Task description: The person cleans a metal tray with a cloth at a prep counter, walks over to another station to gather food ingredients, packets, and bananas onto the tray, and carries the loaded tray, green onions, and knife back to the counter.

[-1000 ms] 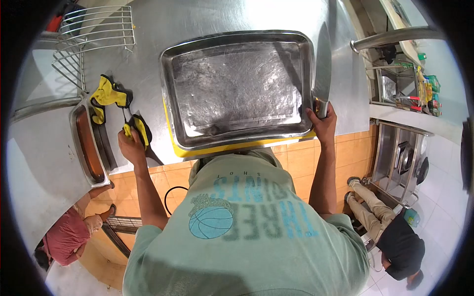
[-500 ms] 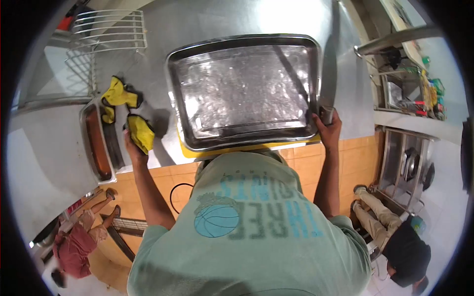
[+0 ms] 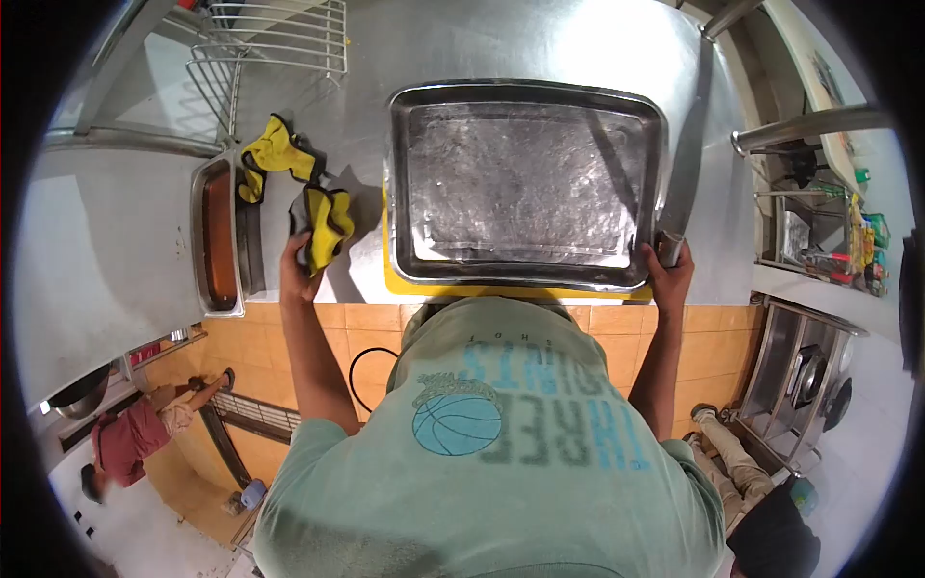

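Note:
My left hand (image 3: 301, 272) is closed on a yellow and black cloth (image 3: 326, 227), held over the steel table (image 3: 361, 39) near its front edge. A second yellow and black cloth (image 3: 274, 149) lies just behind it. My right hand (image 3: 671, 274) grips the handle of a large knife (image 3: 690, 164), whose broad blade points away from me along the right side of a metal tray (image 3: 520, 183). Its fingers are close to the tray's front right corner. Under the tray, a yellow board (image 3: 396, 285) shows at the left and front edges.
A wire rack (image 3: 275, 40) stands at the back left. Left of the cloths is a narrow pan (image 3: 220, 236) with reddish-brown contents. One person (image 3: 135, 438) is at the lower left, another (image 3: 776, 530) at the lower right. Shelves (image 3: 814, 231) line the right.
The table and its objects have shifted rightward in view. My left hand has lifted and turned the cloth. My right hand still holds the knife. The person at the left has changed posture.

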`<state>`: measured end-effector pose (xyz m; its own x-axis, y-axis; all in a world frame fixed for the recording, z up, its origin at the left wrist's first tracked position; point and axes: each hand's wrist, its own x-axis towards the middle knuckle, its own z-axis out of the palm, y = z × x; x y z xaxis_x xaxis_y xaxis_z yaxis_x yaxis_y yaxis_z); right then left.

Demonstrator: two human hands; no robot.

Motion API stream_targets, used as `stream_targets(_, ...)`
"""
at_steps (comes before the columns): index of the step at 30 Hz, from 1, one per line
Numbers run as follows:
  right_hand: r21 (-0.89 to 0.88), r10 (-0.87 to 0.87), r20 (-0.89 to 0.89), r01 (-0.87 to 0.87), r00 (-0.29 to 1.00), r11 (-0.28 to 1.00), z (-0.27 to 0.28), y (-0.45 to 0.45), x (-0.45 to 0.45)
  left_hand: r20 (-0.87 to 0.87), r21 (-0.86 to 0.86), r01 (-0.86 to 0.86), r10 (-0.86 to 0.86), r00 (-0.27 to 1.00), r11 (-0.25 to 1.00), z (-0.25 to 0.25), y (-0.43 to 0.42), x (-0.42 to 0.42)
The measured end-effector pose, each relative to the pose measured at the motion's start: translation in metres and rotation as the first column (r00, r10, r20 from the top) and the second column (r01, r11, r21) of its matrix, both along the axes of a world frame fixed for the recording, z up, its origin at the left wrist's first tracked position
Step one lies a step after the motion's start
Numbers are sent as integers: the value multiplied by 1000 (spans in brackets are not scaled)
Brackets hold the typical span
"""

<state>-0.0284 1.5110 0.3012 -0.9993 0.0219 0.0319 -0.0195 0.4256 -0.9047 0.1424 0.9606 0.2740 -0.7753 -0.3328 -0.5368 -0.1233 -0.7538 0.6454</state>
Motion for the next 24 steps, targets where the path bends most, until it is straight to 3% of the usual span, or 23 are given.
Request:
stream_targets(1, -5, -1, -10, 1, 1000, 1000, 0, -1, 0, -23, 7, -77, 77, 997, 997, 37, 25, -10)
stream_targets(3, 15, 15, -12, -15, 1000, 1000, 4, -2, -5, -177, 143, 9, 17, 984, 990, 56, 30, -16)
stream_targets(7, 16, 37, -22, -36, 999, 999, -2, -2, -13, -11, 19, -54, 55, 998, 998, 58, 42, -39)
stream_targets(10, 46, 35, -3, -35, 999, 998, 6, -5, -14, 106, -176, 267, -251, 962, 948, 43, 40, -63)
stream_targets(11, 52, 38, 4, -39, 999, 998, 5, -4, -15, 109, -295, 269, -247, 963, 917, 68, 79, -83)
stream_targets(12, 59, 42, 11, -42, 999, 997, 2, -2, -16, 100, -467, 293, -279, 955, 834, 72, 104, -101)
stream_targets(13, 65, 45, 17, -46, 999, 997, 1, -1, -16, 77, -783, 256, -320, 944, 567, 39, 110, -113)
stream_targets(14, 44, 25, 12, -25, 1000, 999, 2, -3, -16, 172, -911, 321, -470, 866, 257, 69, 138, -131)
stream_targets(15, 37, 28, 8, -28, 1000, 999, 0, -2, -17, 253, -961, 276, -383, 888, 7, 59, 153, -140)
stream_targets(17, 24, 26, -1, -26, 1000, 999, -7, 0, -17, 254, -942, 175, -268, 929, -288, 41, 184, -150)
stream_targets(19, 18, 28, 7, -28, 1000, 999, -5, 0, -18, 337, -894, 215, -274, 901, -393, 18, 207, -160)
stream_targets(21, 40, 43, 19, -44, 999, 998, -1, 1, -20, 209, -932, 27, -474, 855, -362, 10, 244, -164)
stream_targets(22, 22, 39, 33, -40, 999, 999, 0, 0, -21, 270, -951, 112, -597, 756, -290, 25, 270, -168)
stream_targets(24, 37, 55, 22, -56, 998, 998, 3, -1, -21, 173, -985, 98, -892, 418, -146, 15, 313, -174)
